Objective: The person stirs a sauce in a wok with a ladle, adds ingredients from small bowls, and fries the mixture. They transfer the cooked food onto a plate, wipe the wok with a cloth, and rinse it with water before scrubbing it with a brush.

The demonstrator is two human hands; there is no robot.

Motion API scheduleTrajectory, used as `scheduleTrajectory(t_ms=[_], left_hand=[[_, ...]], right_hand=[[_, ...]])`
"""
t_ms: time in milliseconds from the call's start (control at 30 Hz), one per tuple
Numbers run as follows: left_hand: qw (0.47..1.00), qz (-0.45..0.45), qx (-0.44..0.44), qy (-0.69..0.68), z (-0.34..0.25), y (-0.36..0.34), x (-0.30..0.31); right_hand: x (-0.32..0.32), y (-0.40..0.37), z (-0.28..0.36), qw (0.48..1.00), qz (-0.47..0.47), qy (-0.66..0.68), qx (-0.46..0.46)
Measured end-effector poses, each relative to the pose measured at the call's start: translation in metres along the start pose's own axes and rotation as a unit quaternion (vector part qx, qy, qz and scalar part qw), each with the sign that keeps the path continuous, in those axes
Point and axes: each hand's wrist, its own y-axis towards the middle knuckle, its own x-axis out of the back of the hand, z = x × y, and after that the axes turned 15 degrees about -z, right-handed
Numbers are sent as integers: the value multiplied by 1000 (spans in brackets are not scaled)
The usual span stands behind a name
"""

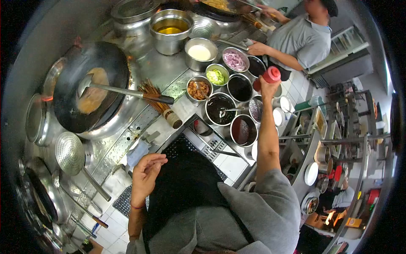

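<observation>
At the right, beyond the containers, my right hand [269,86] is wrapped round a red bottle [272,75]. My left hand [145,174] is raised near my body with bent fingers, and nothing shows in it. On the left burner sits a dark wok [67,101] with brownish liquid [96,91] and a ladle [84,86], whose handle points right. Metal containers stand between the wok and my right arm: sliced onion [235,59], green vegetable pieces [217,76], brown chunks [198,89], dark sauce [218,108] and reddish-brown sauce [242,130].
A bamboo brush [163,108] lies beside the ladle handle. A perforated skimmer [69,153] rests at lower left. Pots of oil [171,27] and white liquid [199,53] stand at the top. A co-worker [296,40] handles another wok. Shelving [355,139] lines the right.
</observation>
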Motion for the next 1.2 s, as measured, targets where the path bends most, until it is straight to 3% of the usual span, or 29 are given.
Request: scheduleTrajectory(t_ms=[33,100,167,200,233,300,367,400,433,467,500,567,600,633,700,900,933,967,1067,1133,1200], left_hand=[[1000,-16,-4,-3,2,-2,3],[999,-38,12,-25,9,-9,-2],[996,-81,1,-37,5,-10,7],[994,-105,2,-25,1,-10,11],[994,-111,4,-23,1,-12,13],[987,-152,2,-42,4,-15,18],[986,-164,9,-40,7,-16,20],[983,-177,17,-51,11,-16,19],[979,-192,24,-63,14,-16,19],[980,-190,19,-59,16,-16,18],[977,-205,14,-59,15,-15,16],[982,-188,16,-23,8,-17,11],[981,-187,-8,-52,12,-19,10],[979,-188,-19,-74,16,-20,12],[973,-215,9,-80,8,-27,11],[950,-300,19,-87,28,-53,20],[945,-314,20,-92,30,-55,22],[944,-316,19,-95,33,-58,26],[935,-336,11,-112,39,-66,42],[928,-354,8,-118,38,-72,52],[926,-360,-1,-117,34,-79,63]], right_hand=[[-9,-1,-21,1000,3,-2,-31],[-2,10,-49,1000,6,-25,-7],[-17,6,-73,999,14,29,-9],[-13,1,-50,1000,2,5,12],[-6,3,-31,980,-36,-91,174],[0,-5,30,960,-62,-69,265],[-25,-22,43,965,133,45,222],[-35,-30,58,931,195,1,307],[-55,-47,64,915,277,15,292],[-81,-55,59,853,399,-13,335],[-95,-66,71,783,472,-122,386],[-137,-82,11,762,483,-89,422],[-151,-81,33,665,603,-239,369],[-143,-84,41,711,588,-185,338],[-140,-89,54,678,599,-220,364],[-129,-87,32,789,458,-106,395],[-130,-81,36,758,461,-157,433],[-123,-77,37,781,456,-147,401],[-127,-66,25,762,487,-62,422],[-132,-68,17,801,500,-117,309],[-129,-64,23,834,439,-92,322]])
